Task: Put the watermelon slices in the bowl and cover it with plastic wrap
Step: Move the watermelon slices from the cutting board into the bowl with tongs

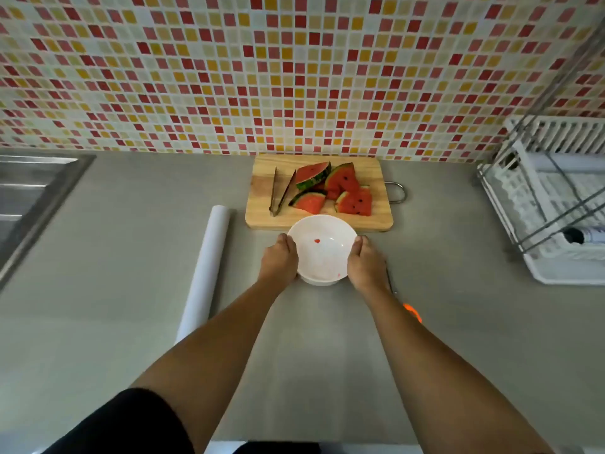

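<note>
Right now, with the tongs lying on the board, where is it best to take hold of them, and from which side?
I would take the tongs across both arms, just beyond the joined end, which lies nearest you. Come from above, on the near left: the open tips point away from you, and the watermelon slices lie close on the right.

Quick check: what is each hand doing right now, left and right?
Left hand: holds the bowl by its left side.
Right hand: holds the bowl by its right side.
</note>
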A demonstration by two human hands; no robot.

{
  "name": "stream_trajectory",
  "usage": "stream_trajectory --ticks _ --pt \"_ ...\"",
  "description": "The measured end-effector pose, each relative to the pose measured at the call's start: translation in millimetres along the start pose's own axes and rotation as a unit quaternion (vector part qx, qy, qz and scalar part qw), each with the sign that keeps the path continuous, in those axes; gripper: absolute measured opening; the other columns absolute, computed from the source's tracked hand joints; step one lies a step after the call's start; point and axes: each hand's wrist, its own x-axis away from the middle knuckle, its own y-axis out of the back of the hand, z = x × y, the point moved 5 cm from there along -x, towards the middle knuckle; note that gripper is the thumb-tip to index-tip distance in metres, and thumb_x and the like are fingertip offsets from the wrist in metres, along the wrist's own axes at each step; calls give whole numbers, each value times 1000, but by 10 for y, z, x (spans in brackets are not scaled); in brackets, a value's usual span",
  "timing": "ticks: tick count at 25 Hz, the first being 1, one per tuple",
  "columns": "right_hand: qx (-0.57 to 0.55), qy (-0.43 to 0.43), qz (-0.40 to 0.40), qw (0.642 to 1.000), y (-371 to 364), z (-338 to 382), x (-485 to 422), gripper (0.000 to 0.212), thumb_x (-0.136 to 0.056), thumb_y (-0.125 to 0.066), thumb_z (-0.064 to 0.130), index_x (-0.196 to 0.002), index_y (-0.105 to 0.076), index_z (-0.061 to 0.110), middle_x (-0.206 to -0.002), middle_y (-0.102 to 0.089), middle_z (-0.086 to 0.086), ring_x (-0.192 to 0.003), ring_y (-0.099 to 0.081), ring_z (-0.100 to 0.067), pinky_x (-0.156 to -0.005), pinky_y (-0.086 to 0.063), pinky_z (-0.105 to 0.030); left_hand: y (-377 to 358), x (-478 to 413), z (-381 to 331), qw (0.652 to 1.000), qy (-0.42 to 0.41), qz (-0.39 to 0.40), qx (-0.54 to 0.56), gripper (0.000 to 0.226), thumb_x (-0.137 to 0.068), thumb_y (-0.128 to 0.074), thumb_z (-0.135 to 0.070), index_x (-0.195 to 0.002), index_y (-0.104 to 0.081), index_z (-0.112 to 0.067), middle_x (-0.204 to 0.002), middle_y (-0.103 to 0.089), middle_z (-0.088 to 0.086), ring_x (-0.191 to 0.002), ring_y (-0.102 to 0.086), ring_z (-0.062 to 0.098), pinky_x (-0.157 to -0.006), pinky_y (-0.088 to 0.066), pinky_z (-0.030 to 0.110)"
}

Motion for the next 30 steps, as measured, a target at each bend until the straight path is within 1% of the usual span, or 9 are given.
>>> stream_trajectory --ticks 6,9,11,15,18,21,24,27,30 --pt "-8 -22 -12 1000 -60 -83 -44 35 -99 -29 25 -112 -55 6 -111 -63 -25 -103 -56 -42 -79 -42 -39 54 -17 63 997 -32 -69 -15 49 -98 -24 -47 -121 -50 -12 -115 -59 21 -106 -54 39 -87 -43 42" --pt "-15 -21 -21 999 -74 -102 -70 35 -99 -29 25 -106 -57 4 -106 -64 -27 -99 -57 -44 -79 -43 -42 272 -238 -92 983 -53 -177 14 45 -98 -33 -38 -123 -48 -4 -123 -51 23 -113 -47 37 -91 -36 40" --pt "-17 -13 -23 1000 -88 -112 -79 35 -99 -30 24 -105 -57 3 -103 -64 -27 -96 -58 -44 -77 -43 -43 331 -533 -239 979 -55 -191 -53 43 -97 -39 -30 -129 -43 -1 -131 -45 23 -120 -40 37 -101 -31 42" --pt "-35 4 -23 999 -92 -140 -89 35 -99 -30 24 -103 -58 3 -98 -66 -26 -90 -60 -42 -68 -38 -37 238 -1071 -381 970 -7 -74 -231 70 -91 -50 -34 -143 -18 1 -145 -29 27 -133 -26 43 -111 -21 46" --pt "-43 -2 -14 999 -93 -161 -90 36 -98 -30 30 -106 -58 9 -100 -67 -21 -93 -60 -39 -69 -39 -35 104 -1226 -337 967 21 7 -256 106 -80 -67 -48 -147 -2 1 -152 -17 24 -140 -18 40 -113 -19 44" --pt "-49 -17 27 998 -117 -190 -99 37 -96 -31 42 -112 -55 19 -107 -66 -13 -100 -59 -36 -80 -45 -38 144 -1246 -326 950 28 2 -312 83 -94 -53 -23 -146 5 5 -155 -10 26 -141 -17 40 -113 -20 43" --pt "-55 -37 57 996 -112 -224 -157 40 -93 -32 51 -116 -54 26 -111 -66 -5 -104 -58 -31 -82 -43 -36 382 -1282 -353 952 35 -12 -305 59 -97 -37 -8 -146 -6 5 -152 -15 29 -139 -22 43 -110 -27 43" --pt "-71 -49 73 994 -143 -224 -197 40 -95 -31 47 -119 -55 26 -116 -64 -6 -108 -56 -30 -87 -42 -36 660 -1335 -266 978 43 -37 -203 45 -99 -36 -18 -138 -30 2 -137 -42 29 -122 -45 43 -96 -39 42" --pt "-94 -53 64 992 -162 -217 -201 39 -97 -31 39 -117 -58 21 -117 -64 -10 -108 -56 -31 -87 -40 -33 737 -1262 -197 986 6 -26 -163 41 -101 -31 -27 -124 -48 2 -122 -56 25 -107 -54 37 -85 -42 38"
